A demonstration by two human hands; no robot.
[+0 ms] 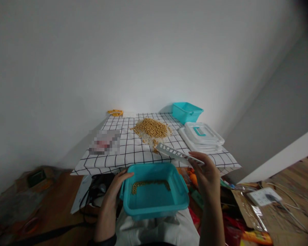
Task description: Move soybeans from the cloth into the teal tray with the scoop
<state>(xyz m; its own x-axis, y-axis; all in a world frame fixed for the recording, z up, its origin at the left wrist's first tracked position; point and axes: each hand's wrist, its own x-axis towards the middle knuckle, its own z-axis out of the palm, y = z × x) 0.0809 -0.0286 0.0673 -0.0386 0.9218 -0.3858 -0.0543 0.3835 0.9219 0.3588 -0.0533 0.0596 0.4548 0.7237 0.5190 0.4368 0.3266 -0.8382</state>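
A teal plastic bin (156, 203) rests on my lap at the table's front edge, with a small row of soybeans (135, 186) along its far and left inside. My left hand (118, 186) grips the bin's left rim, thumb over the edge. In my right hand (204, 167), pinched at one end, is a white slotted plastic strip (173, 152). Its far end slants up over the table edge, close to a small trail of beans. Behind it lies a heap of soybeans (151, 127), with pale small grains around its lower edge.
The table has a white checked cloth (129, 147). A second teal bin (187, 112) stands at the back right, before stacked clear lids (202, 136). Yellow clips (115, 112) lie at the back left, a blurred packet (104, 142) at the left. A power strip (264, 195) is at the lower right.
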